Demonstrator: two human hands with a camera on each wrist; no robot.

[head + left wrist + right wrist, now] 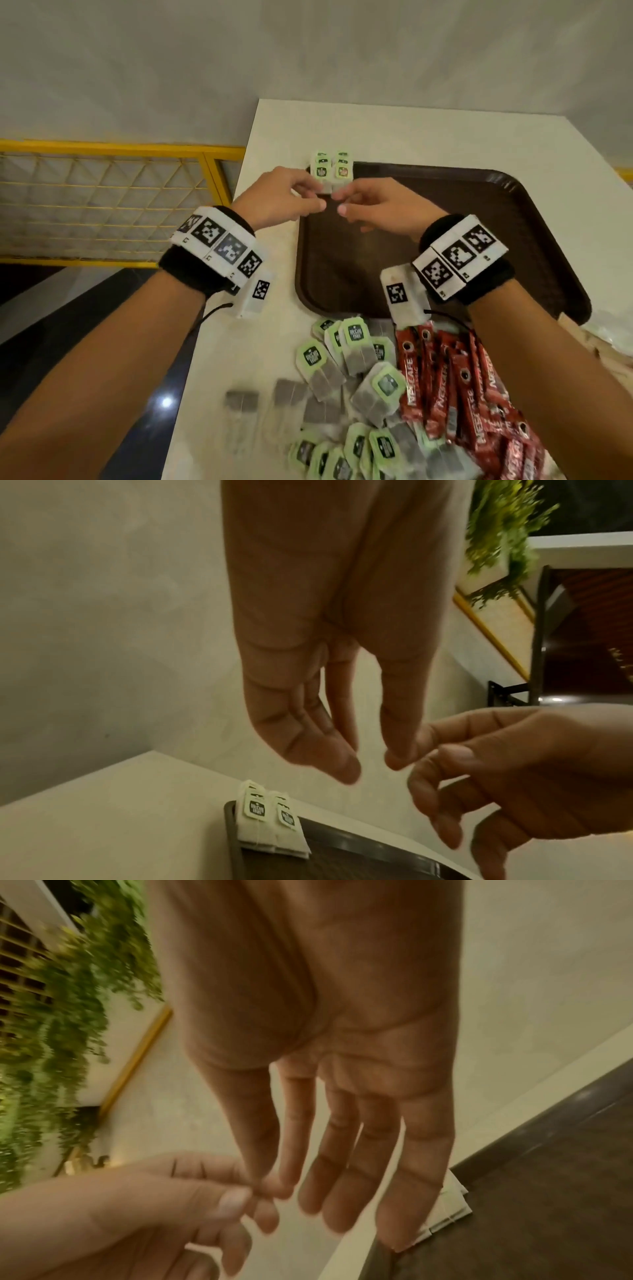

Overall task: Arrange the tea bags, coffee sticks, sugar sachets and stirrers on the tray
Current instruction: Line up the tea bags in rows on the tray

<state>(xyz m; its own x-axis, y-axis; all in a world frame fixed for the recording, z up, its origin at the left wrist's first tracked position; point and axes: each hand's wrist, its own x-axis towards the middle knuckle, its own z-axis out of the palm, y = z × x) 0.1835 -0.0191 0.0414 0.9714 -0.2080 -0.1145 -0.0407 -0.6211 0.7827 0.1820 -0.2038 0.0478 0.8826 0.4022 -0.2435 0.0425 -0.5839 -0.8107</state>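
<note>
Two short rows of green-tagged tea bags (331, 169) lie overlapped in the far left corner of the brown tray (513, 219). My left hand (308, 197) and right hand (352, 205) hover side by side just in front of them, fingertips almost meeting, and neither holds anything. In the left wrist view the left hand (371, 767) hangs with straight fingers above the tea bags (270, 826). The right wrist view shows the right hand (342, 1150) with relaxed straight fingers over the tray corner (548, 1204). Loose tea bags (342, 370) and red coffee sticks (455, 387) lie in heaps on the table near me.
The white table (411, 137) ends at its left edge close beside the tray, with a yellow railing (102, 192) beyond it. A pale wall stands behind. Crumpled pale wrapping (603, 329) lies at the right edge. Most of the tray floor is bare.
</note>
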